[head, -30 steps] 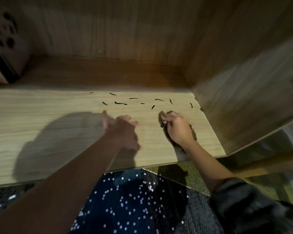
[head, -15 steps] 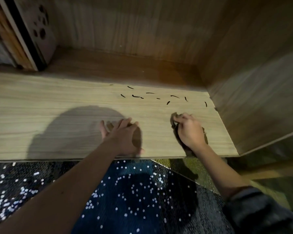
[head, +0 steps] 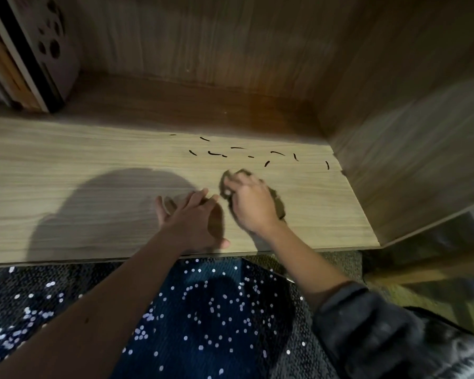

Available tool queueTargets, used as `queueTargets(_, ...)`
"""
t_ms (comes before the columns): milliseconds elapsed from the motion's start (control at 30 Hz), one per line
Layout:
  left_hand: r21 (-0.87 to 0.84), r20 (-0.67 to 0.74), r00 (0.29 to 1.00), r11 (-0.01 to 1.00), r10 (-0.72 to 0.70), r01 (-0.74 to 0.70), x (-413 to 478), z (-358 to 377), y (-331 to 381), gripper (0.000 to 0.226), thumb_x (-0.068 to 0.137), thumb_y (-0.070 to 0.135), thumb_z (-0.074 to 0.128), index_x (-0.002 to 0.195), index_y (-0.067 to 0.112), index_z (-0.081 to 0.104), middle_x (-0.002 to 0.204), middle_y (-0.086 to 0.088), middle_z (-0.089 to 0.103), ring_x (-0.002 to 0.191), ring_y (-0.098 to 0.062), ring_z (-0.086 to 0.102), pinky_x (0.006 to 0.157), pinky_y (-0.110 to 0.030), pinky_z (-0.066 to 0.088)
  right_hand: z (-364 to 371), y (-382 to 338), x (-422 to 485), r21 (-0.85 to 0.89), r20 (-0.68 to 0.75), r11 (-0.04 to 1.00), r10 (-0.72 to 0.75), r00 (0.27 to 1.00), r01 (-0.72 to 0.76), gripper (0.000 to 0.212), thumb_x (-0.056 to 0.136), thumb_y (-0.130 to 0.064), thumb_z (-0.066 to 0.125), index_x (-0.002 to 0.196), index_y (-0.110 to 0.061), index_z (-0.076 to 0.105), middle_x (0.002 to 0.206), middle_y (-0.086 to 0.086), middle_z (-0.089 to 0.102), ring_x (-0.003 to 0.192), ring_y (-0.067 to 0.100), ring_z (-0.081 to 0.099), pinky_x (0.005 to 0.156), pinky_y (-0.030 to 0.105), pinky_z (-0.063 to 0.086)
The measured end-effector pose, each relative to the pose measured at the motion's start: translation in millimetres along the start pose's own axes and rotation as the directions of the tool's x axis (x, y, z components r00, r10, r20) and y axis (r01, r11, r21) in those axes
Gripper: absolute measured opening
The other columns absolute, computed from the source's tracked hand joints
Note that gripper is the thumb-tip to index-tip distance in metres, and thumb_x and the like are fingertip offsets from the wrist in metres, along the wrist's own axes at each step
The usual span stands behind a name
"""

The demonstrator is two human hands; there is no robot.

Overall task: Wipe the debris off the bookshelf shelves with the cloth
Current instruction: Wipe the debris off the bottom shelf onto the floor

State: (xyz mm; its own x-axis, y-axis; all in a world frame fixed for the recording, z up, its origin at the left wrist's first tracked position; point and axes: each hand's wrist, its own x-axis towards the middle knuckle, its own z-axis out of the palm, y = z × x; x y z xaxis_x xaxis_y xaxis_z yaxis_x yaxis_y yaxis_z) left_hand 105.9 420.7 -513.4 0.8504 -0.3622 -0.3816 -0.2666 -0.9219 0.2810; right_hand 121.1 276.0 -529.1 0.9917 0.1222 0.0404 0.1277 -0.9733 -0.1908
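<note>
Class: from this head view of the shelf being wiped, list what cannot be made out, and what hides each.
Cloth: head view; mostly covered by the right hand and blurred, so its shape is unclear.
Debris: head view; dark slivers too small to identify.
Perforated box at upper left: cut off by the frame edge.
Shelf under the left hand: hidden by that hand.

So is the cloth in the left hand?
No, the right hand grips the cloth; the left hand is open and holds nothing.
</note>
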Motion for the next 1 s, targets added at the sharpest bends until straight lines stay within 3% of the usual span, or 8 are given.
queueTargets(100,-0.012,-0.015,1.0,1.0,-0.006,0.005,-0.6,1.3,-2.2,0.1,0.073,0.066,0.061,0.15,0.031,0.007,0.157,0.006,-0.011,0.145,-0.02,-0.007,0.104,-0.065,-0.012,-2.2,8.1,-31.3,-0.001,0.056,0.992,-0.122,0.991,0.123,0.049,0.095,-0.015,0.041,0.143,-0.024,0.034,0.148,-0.005,0.033,0.131,0.018,0.032,0.111,0.034,0.02)
queueTargets(267,-0.132,-0.066,0.996,0.99,-0.065,0.056,4.3,4.2,1.5,0.096,0.071,0.058,0.068,0.148,0.024,0.021,0.157,0.007,0.004,0.144,-0.016,0.004,0.107,-0.061,-0.013,-13.0,57.2,-33.2,-0.034,-0.009,0.959,0.28,0.96,-0.28,0.048,0.097,-0.024,0.037,0.143,-0.03,0.03,0.152,-0.007,0.026,0.137,0.016,0.025,0.115,0.041,0.009)
queueTargets(367,-0.273,-0.161,0.986,0.962,-0.044,-0.002,9.2,10.8,21.1,0.059,0.075,0.046,0.069,0.126,0.022,0.055,0.154,0.007,0.021,0.142,-0.014,0.01,0.11,-0.061,-0.011,-1.5,21.7,-54.5,0.031,-0.02,0.993,0.116,0.993,-0.116,0.05,0.095,-0.02,0.039,0.143,-0.029,0.03,0.152,-0.007,0.026,0.137,0.015,0.026,0.116,0.042,0.011)
queueTargets(467,-0.251,-0.116,0.993,0.968,0.002,-0.031,8.7,16.2,45.3,0.079,0.081,0.046,0.064,0.146,0.023,0.027,0.156,0.006,0.012,0.144,-0.016,0.003,0.111,-0.053,-0.011,-4.4,36.6,-82.9,0.185,-0.009,0.983,0.012,1.0,-0.01,0.055,0.092,-0.01,0.04,0.139,-0.036,0.031,0.149,-0.008,0.031,0.137,0.013,0.03,0.117,0.039,0.016)
queueTargets(700,-0.15,-0.021,0.998,0.987,0.062,-0.064,37.1,14.3,79.8,0.089,0.083,0.05,0.061,0.15,0.025,0.008,0.157,0.01,-0.004,0.144,-0.014,-0.008,0.113,-0.055,-0.01,-26.3,165.6,-49.0,0.158,-0.118,0.855,0.514,0.85,-0.495,0.049,0.091,-0.001,0.041,0.136,-0.019,0.046,0.144,0.01,0.041,0.131,0.028,0.039,0.111,0.036,0.028)
queueTargets(767,-0.098,-0.012,0.997,0.992,0.076,-0.077,43.6,11.4,92.3,0.088,0.083,0.052,0.059,0.15,0.025,0.009,0.157,0.01,-0.005,0.144,-0.013,-0.008,0.111,-0.054,-0.01,-25.5,147.1,-38.9,0.095,-0.152,0.867,0.499,0.853,-0.49,0.053,0.088,-0.002,0.043,0.137,-0.022,0.045,0.146,0.009,0.039,0.129,0.029,0.04,0.111,0.039,0.027)
queueTargets(900,-0.031,-0.041,0.991,0.991,0.125,-0.127,62.4,5.8,115.8,0.089,0.08,0.059,0.058,0.149,0.028,0.012,0.157,0.012,-0.001,0.144,-0.011,-0.003,0.111,-0.054,-0.006,-12.7,113.6,-62.1,0.149,-0.105,0.967,0.224,0.969,-0.207,0.051,0.089,-0.004,0.047,0.137,-0.022,0.045,0.146,0.007,0.039,0.13,0.026,0.039,0.109,0.037,0.028)
queueTargets(1000,-0.066,-0.011,0.987,0.984,0.163,-0.164,69.3,0.0,129.0,0.089,0.078,0.066,0.054,0.149,0.031,0.014,0.157,0.013,0.0,0.144,-0.01,-0.003,0.111,-0.053,-0.006,-20.6,141.8,-61.0,0.228,-0.077,0.946,0.254,0.964,-0.231,0.049,0.089,-0.004,0.045,0.134,-0.024,0.049,0.145,0.005,0.04,0.133,0.025,0.035,0.11,0.037,0.029)
